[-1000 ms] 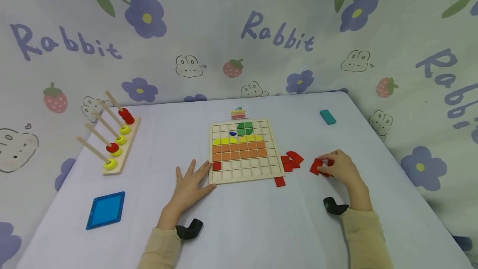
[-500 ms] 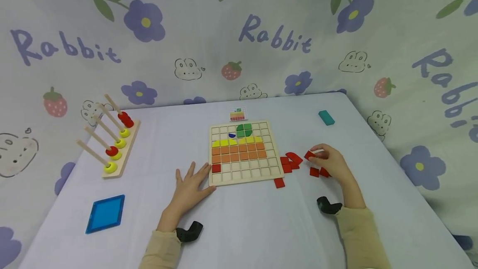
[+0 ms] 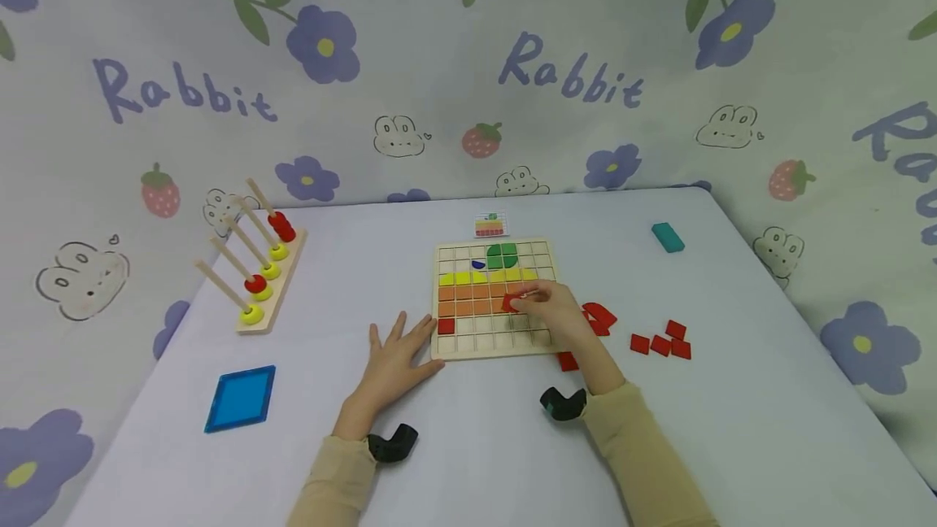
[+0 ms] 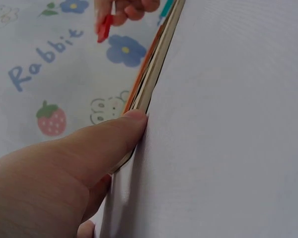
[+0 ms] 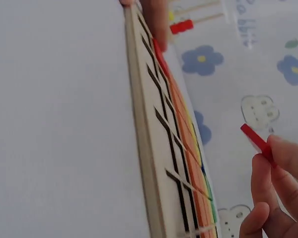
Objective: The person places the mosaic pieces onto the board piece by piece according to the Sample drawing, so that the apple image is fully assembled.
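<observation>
A wooden grid board (image 3: 476, 344) lies mid-table, with rows of orange and yellow tiles, green pieces (image 3: 502, 256) and a small blue piece (image 3: 478, 264) in its cells. One red square tile (image 3: 446, 326) sits at the left of a lower row. My right hand (image 3: 551, 309) pinches another red tile (image 5: 258, 141) between thumb and fingers, above the board's right half. My left hand (image 3: 395, 368) lies with fingers spread at the board's lower left corner; in the left wrist view its thumb (image 4: 109, 129) presses the board's edge.
Several loose red tiles (image 3: 660, 346) lie right of the board, with curved red pieces (image 3: 600, 315) nearer it. A small picture card (image 3: 490, 224) is behind the board. A bead abacus (image 3: 267, 291) and a blue tray (image 3: 241, 398) are at left, a teal block (image 3: 668, 237) at back right.
My right hand has picked a red tile from the loose ones at right and carried it left over the board. The left hand stays at the board's corner. The head view has shifted slightly.
</observation>
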A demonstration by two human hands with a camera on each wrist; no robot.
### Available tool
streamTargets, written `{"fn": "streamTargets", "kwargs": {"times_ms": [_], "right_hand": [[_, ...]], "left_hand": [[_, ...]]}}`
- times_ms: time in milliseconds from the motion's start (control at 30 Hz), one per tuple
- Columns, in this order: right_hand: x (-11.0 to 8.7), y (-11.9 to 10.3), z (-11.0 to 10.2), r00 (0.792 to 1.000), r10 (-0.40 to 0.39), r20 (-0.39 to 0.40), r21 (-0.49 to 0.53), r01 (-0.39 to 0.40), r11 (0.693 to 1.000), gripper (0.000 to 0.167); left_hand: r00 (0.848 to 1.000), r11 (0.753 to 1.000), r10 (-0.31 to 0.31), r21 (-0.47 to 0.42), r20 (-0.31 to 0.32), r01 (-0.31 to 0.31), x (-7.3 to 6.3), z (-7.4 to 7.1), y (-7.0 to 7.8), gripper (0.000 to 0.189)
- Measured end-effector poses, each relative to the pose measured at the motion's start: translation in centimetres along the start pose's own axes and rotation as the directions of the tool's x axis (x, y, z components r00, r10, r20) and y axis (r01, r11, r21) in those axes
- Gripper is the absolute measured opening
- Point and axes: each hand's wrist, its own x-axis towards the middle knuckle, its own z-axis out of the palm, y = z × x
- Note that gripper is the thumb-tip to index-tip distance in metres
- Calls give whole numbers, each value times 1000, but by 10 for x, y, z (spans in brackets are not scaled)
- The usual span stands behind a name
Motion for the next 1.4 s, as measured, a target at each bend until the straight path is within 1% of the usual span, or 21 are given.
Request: {"fn": "streamTargets", "kwargs": {"times_ms": [133, 233, 300, 400, 533, 667, 767, 900, 933, 1000, 1100, 1133, 1233, 1300, 1333, 1367, 1400], "right_hand": [[6, -1, 28, 1000, -19, -25, -95, 17, 995, 16], [7, -6, 45, 999, -42, -15, -170, 38, 985, 11], [6, -10, 55, 998, -57, -5, -228, 54, 972, 10], [5, -15, 69, 996, -89, 1, -335, 84, 938, 10], [2, -18, 77, 990, -139, -29, -454, 111, 884, 9], [1, -22, 81, 980, -198, -23, -530, 156, 834, 6], [1, -22, 83, 975, -222, -17, -568, 173, 805, 6], [2, -22, 85, 968, -249, -22, -598, 187, 780, 4], [2, -22, 84, 966, -257, -27, -598, 191, 779, 4], [1, -22, 80, 965, -258, -44, -590, 183, 786, 4], [-2, -23, 67, 969, -232, -84, -557, 147, 818, 8], [-4, -23, 59, 971, -214, -105, -531, 127, 838, 9], [-13, -20, 27, 968, -187, -167, -473, 88, 877, 15], [-20, -14, 1, 965, -171, -200, -454, 63, 889, 18], [-24, -10, -13, 965, -150, -215, -446, 39, 894, 21], [-29, -5, -27, 966, -132, -224, -450, 18, 893, 23], [-35, 0, -40, 968, -98, -231, -448, -16, 894, 25]], "left_hand": [[1000, 1000, 16, -4, 3, -16, 3, 1, 3, 71], [1000, 1000, 18, 0, -1, -18, 2, 0, 4, 70], [1000, 1000, 15, 9, -8, -15, 0, 0, 3, 70], [1000, 1000, 14, 15, -19, -14, -3, -3, 1, 69], [1000, 1000, 22, 20, -15, -22, -3, -3, 2, 69], [1000, 1000, 17, 23, -17, -17, -3, -3, 1, 69], [1000, 1000, 19, 23, -21, -18, -3, -2, 0, 69], [999, 1000, 24, 20, -21, -23, -4, -2, 0, 69], [999, 999, 26, 20, -21, -26, -3, -2, 0, 68], [999, 999, 35, 26, -23, -35, -2, -2, 1, 66], [999, 998, 47, 36, -26, -46, -2, -2, 1, 62], [999, 998, 48, 39, -27, -47, -3, -2, 1, 61], [998, 998, 49, 39, -35, -47, -3, -3, 0, 60], [998, 998, 46, 34, -34, -44, -3, -3, 0, 60], [999, 999, 44, 32, -32, -43, -3, -3, 0, 60], [999, 999, 43, 30, -28, -42, -4, -3, 0, 60], [999, 999, 41, 30, -23, -41, -4, -3, 0, 60]]}}
